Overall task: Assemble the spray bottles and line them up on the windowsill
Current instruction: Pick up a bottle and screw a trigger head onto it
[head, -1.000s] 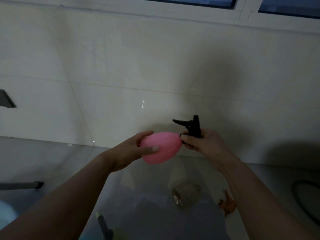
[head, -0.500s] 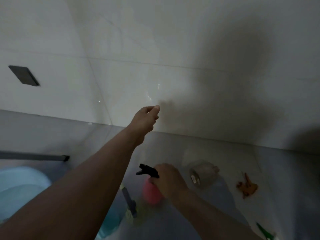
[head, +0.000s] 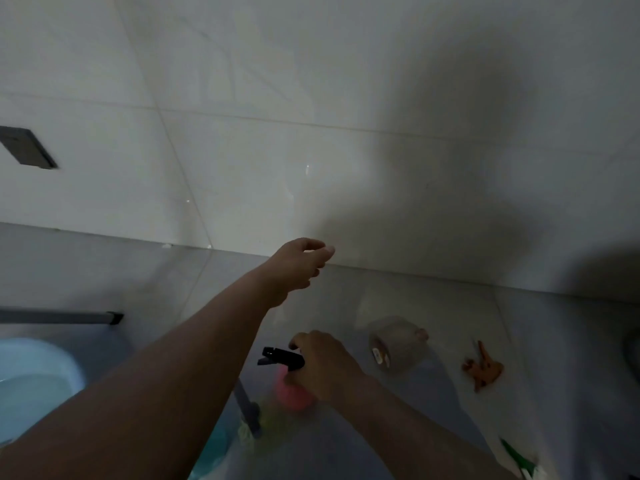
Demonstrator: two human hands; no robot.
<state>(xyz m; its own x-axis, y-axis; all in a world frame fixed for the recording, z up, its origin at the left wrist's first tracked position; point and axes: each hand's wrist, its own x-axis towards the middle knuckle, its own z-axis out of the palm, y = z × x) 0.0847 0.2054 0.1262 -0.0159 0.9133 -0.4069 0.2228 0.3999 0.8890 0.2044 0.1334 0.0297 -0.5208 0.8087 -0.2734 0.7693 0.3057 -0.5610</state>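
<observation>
Pink spray bottle (head: 294, 398) with a black trigger head (head: 280, 358) stands low near the floor (head: 450, 306), gripped round its neck by the right hand (head: 325, 365). Left hand (head: 298, 268) hangs raised, fingers loosely curled, holding nothing. A clear bottle (head: 398, 344) lies nearby; its small label is unreadable.

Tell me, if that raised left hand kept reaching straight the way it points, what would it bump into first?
Most likely the tiled wall. The left hand is empty, loosely curled, aimed forward toward the wall just above the floor edge, with nothing visible between. Depth is hard to judge from this view.
</observation>
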